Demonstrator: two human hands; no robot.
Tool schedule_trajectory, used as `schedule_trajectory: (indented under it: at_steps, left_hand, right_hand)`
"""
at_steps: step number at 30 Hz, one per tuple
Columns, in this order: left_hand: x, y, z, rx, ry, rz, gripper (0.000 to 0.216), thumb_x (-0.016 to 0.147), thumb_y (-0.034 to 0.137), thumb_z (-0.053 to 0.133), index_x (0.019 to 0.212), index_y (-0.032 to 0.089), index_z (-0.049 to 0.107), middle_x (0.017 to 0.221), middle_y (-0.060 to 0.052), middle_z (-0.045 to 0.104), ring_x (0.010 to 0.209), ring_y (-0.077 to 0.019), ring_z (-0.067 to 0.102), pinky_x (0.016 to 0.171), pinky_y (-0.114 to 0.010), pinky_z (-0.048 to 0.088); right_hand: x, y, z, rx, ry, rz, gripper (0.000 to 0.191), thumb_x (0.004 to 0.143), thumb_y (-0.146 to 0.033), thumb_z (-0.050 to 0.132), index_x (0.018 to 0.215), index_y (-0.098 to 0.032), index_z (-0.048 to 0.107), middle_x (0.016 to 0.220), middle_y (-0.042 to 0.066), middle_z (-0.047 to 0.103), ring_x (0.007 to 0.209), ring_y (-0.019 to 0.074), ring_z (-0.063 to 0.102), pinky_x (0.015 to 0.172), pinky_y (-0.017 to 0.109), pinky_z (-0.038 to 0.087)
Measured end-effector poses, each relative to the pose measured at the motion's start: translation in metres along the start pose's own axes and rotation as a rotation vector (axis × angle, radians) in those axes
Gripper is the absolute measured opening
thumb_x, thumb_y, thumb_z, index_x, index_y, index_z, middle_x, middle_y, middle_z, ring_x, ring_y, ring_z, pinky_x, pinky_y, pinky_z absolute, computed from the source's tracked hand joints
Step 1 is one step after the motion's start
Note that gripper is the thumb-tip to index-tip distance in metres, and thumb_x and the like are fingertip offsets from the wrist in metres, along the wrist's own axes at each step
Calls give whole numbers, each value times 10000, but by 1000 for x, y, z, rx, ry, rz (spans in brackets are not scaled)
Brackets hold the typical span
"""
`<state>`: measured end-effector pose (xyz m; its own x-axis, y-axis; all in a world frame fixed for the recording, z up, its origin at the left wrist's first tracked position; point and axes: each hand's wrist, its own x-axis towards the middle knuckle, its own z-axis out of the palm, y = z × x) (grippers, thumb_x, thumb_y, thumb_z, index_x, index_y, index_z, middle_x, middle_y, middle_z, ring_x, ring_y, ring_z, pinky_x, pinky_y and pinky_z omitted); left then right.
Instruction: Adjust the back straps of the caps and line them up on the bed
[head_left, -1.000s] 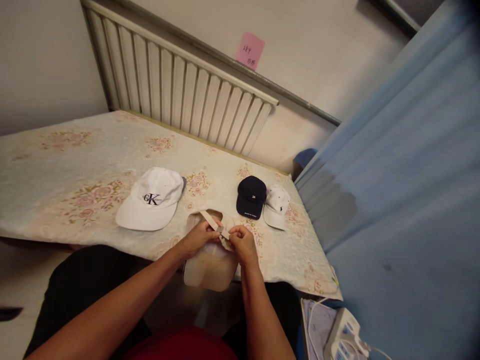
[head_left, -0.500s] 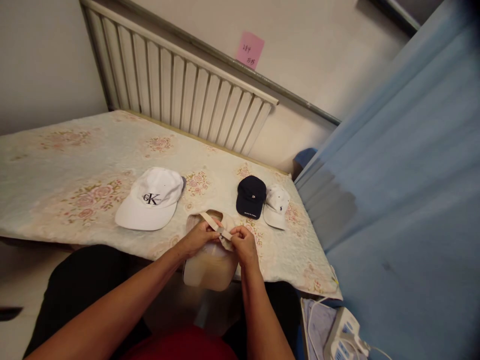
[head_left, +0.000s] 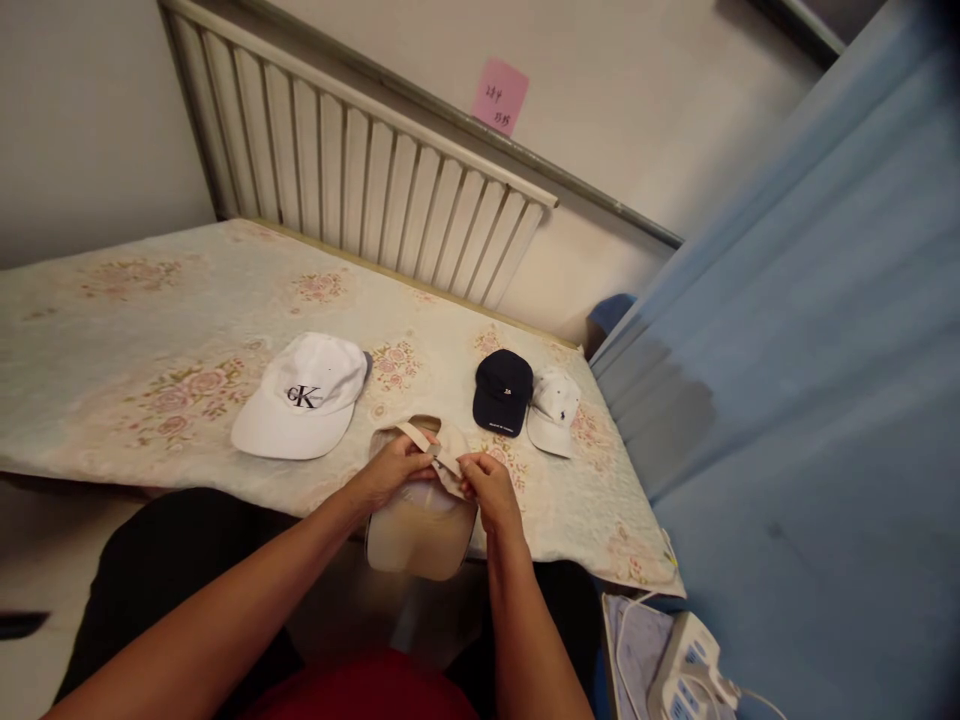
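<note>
A beige baseball cap (head_left: 420, 535) lies at the table's near edge, its brim toward me and its back strap (head_left: 415, 436) facing up. My left hand (head_left: 401, 467) is closed on the strap beside a small metal buckle (head_left: 433, 451). On the other side of the buckle, my right hand (head_left: 486, 482) pinches the strap's end part; its fingertips partly hide what they grip. To the left sits a white cap (head_left: 307, 400) with black "CK" letters. A dark navy cap (head_left: 501, 392) and a smaller white cap (head_left: 553, 410) stand side by side at the right.
The caps rest on a flowered tablecloth (head_left: 180, 300). Behind it runs a white radiator (head_left: 360, 180), with a pink note (head_left: 501, 97) on the wall above. A blue curtain (head_left: 787, 380) hangs at the right. A power strip (head_left: 686, 665) with cords lies at the lower right.
My left hand has shifted slightly left along with the buckle. My right hand has stayed near the strap's end, and the strap lies a little lower between the hands.
</note>
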<state>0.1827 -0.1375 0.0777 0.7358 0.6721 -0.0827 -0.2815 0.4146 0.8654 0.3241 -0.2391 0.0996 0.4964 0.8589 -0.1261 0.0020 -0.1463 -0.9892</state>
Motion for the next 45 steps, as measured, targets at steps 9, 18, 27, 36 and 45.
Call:
schedule_trajectory:
  at_steps: [9, 18, 27, 36, 45]
  left_hand:
    - [-6, -2, 4, -58, -15, 2, 442, 680, 234, 763, 1040, 180, 513, 894, -23, 643, 815, -169, 665, 804, -346, 522]
    - [-8, -3, 16, -27, 55, 69, 457, 618, 170, 743, 1006, 183, 501, 834, 5, 643, 714, -144, 647, 702, -296, 517]
    - [-9, -5, 19, 24, 51, 3, 268, 673, 215, 703, 913, 156, 598, 861, -31, 677, 799, -171, 653, 784, -320, 492]
    - [-13, -1, 23, -75, -45, 44, 298, 654, 156, 718, 917, 156, 576, 821, -7, 665, 752, -149, 634, 733, -279, 481]
    - [-12, -8, 18, -82, -74, -20, 294, 667, 175, 746, 914, 133, 592, 856, -39, 674, 759, -150, 648, 732, -280, 485]
  right_hand:
    - [7, -2, 3, -12, -90, 8, 90, 637, -239, 624, 702, -179, 644, 492, -59, 557, 438, 87, 461, 471, 215, 332]
    - [5, -4, 4, -22, -202, -16, 91, 617, -177, 612, 694, -179, 661, 537, -42, 612, 474, 96, 512, 521, 222, 398]
    - [8, -9, 6, -6, -143, -60, 52, 631, -216, 628, 673, -185, 624, 522, -45, 602, 484, 107, 524, 535, 233, 413]
    - [9, -5, 9, 53, -113, -51, 111, 604, -240, 650, 694, -185, 618, 528, -45, 603, 478, 106, 526, 523, 231, 416]
    - [8, -2, 8, 113, -100, -38, 141, 600, -245, 655, 713, -183, 599, 556, -38, 619, 477, 99, 541, 529, 228, 428]
